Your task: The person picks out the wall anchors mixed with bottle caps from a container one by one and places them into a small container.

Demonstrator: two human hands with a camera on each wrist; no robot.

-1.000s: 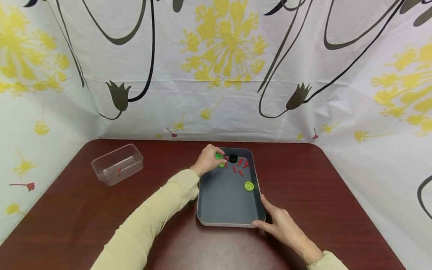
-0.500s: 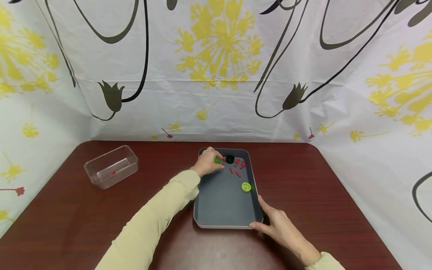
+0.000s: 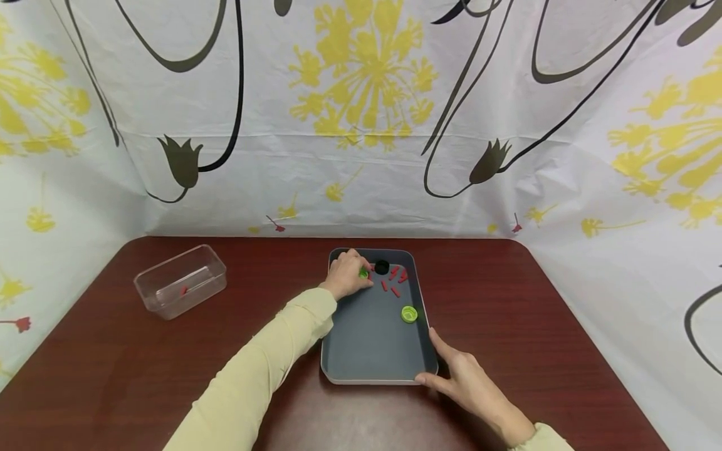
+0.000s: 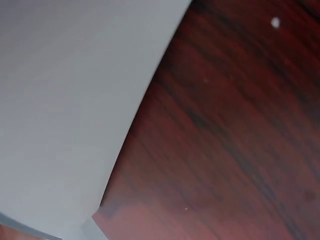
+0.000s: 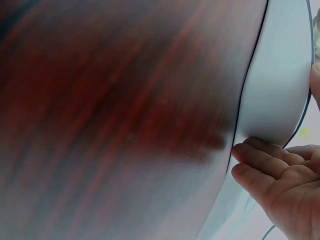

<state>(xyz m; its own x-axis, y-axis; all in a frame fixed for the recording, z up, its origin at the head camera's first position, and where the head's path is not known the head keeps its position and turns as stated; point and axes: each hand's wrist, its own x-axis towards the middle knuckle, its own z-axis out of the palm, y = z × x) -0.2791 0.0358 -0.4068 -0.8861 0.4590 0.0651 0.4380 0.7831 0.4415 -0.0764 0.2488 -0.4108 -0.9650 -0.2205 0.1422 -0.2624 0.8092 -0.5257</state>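
Observation:
My left hand (image 3: 346, 274) reaches over the far left of a grey baking tray (image 3: 372, 351), thumb and fingers gripping a green bottle cap (image 3: 363, 274) by its sides. The fingers hide most of that cap. Just beyond the fingertips lies a small red piece (image 3: 370, 275). Several other red pieces (image 3: 396, 292) are scattered to the right, near a black cap (image 3: 381, 267). A yellow-green cap (image 3: 409, 314) rests by the tray's right wall. My right hand (image 3: 465, 379) holds the near right corner, its fingers (image 5: 257, 160) against the outer wall in the right wrist view.
A clear plastic box (image 3: 180, 280) with a red piece (image 3: 183, 290) inside stands at the left on the dark red wooden table (image 3: 541, 326). A patterned cloth (image 3: 361, 188) hangs behind and along both sides. The left wrist view shows mainly the tray's outer wall (image 4: 75, 100).
My left thumb has drawn back towards me and spread from the index finger, around the nearer green cap. The view has shifted slightly. My right hand stays at the tray's corner.

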